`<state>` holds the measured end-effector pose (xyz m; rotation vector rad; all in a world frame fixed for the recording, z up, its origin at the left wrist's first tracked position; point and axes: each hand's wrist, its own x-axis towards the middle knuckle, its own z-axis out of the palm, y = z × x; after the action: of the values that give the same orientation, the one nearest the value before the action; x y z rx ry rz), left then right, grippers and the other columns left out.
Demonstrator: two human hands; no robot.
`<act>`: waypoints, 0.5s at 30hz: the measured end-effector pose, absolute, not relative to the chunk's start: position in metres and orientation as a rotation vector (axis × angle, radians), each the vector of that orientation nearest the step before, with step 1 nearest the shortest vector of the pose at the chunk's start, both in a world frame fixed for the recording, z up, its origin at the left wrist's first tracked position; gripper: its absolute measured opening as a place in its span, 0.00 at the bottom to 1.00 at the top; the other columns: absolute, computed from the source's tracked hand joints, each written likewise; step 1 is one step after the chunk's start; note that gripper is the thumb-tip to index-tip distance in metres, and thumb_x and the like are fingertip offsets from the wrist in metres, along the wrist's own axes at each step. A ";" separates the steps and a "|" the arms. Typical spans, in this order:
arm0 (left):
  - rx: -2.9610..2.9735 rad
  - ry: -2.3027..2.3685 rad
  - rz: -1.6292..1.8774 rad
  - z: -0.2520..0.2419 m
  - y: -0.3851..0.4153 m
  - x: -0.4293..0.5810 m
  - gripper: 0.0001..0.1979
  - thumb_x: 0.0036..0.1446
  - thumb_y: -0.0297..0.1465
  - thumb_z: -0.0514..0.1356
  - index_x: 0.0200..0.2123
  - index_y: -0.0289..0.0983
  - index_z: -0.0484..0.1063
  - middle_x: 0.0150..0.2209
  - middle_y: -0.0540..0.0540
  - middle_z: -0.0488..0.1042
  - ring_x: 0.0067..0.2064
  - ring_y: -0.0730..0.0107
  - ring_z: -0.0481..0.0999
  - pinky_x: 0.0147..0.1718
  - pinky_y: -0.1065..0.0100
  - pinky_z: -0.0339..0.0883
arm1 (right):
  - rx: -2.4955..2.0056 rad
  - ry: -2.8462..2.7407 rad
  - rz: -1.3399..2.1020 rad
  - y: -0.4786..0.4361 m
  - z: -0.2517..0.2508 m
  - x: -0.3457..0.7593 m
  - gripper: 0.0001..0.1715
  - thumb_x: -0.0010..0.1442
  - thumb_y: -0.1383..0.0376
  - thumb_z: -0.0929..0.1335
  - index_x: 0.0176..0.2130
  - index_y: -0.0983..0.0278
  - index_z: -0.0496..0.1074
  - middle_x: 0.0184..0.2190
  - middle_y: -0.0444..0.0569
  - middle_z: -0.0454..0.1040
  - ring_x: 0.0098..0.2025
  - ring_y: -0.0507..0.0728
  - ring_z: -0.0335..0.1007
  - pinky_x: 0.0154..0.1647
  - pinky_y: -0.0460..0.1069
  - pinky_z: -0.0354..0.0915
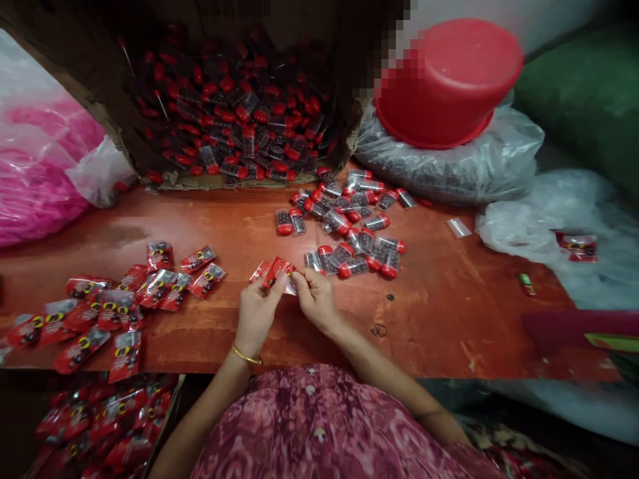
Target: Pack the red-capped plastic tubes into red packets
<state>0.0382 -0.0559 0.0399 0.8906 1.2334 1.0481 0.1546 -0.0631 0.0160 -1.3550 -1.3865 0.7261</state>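
A person in a patterned pink and maroon garment (314, 426) works at a reddish wooden bench (424, 326), seen from above. Both hands meet near the middle of the bench, just above its surface. The left hand (257, 309), with a gold bracelet (246, 356) at the wrist, has its grip closed, thumb and fingers pinching a red printed packet (276, 269). The right hand (315, 301) has its grip drawn together too, fingertips pinching the packet's right edge; whether they also hold something small cannot be told.

Just right of and beyond the hands lies a loose pile of clear containers with red caps (352, 226), filled with dark pieces. More of them fill a large open cardboard box (358, 136) at the back. To the left, red packets with yellow marks (120, 303) are scattered and overlapping, reaching the near edge; below that edge, a box of similar packets (100, 426) shows in shadow.

At back right, an upturned red tub (454, 86) rests on a filled clear plastic bag (439, 173). At far left stands a bag of bright pink items (40, 179).
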 end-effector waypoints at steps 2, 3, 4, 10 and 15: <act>0.758 1.181 1.099 0.041 -0.060 0.041 0.17 0.42 0.40 0.67 0.31 0.33 0.77 0.29 0.46 0.78 0.31 0.71 0.75 0.34 0.70 0.68 | -1.355 -1.428 0.669 -0.066 0.015 0.153 0.19 0.60 0.61 0.60 0.20 0.63 0.62 0.16 0.40 0.59 0.20 0.48 0.53 0.22 0.44 0.52; 0.678 1.155 1.090 0.042 -0.062 0.043 0.17 0.41 0.40 0.67 0.31 0.33 0.77 0.29 0.47 0.78 0.31 0.71 0.75 0.34 0.70 0.68 | -1.347 -1.433 0.651 -0.067 0.015 0.153 0.19 0.61 0.61 0.60 0.21 0.63 0.62 0.17 0.40 0.59 0.20 0.48 0.54 0.22 0.44 0.53; 0.605 1.134 1.073 0.043 -0.062 0.045 0.17 0.39 0.40 0.68 0.30 0.33 0.77 0.28 0.47 0.78 0.30 0.70 0.75 0.33 0.70 0.68 | -1.337 -1.431 0.639 -0.067 0.015 0.153 0.18 0.61 0.61 0.60 0.22 0.63 0.64 0.18 0.41 0.61 0.21 0.48 0.55 0.23 0.44 0.54; 0.443 1.117 1.065 0.047 -0.059 0.049 0.19 0.32 0.39 0.71 0.28 0.34 0.76 0.26 0.48 0.77 0.30 0.70 0.76 0.32 0.70 0.69 | -1.331 -1.442 0.677 -0.069 0.020 0.156 0.18 0.62 0.61 0.59 0.23 0.63 0.63 0.18 0.41 0.61 0.21 0.48 0.56 0.23 0.44 0.54; 0.480 1.098 1.009 0.049 -0.058 0.052 0.20 0.33 0.41 0.70 0.29 0.33 0.75 0.26 0.47 0.77 0.30 0.70 0.76 0.31 0.71 0.69 | -1.385 -1.460 0.643 -0.068 0.024 0.166 0.21 0.62 0.59 0.60 0.20 0.63 0.59 0.17 0.39 0.56 0.20 0.47 0.52 0.22 0.44 0.51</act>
<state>0.0524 -0.0584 0.0494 0.4800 1.0983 1.0093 0.1662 -0.0685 0.0239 -1.3853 -1.4602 0.6434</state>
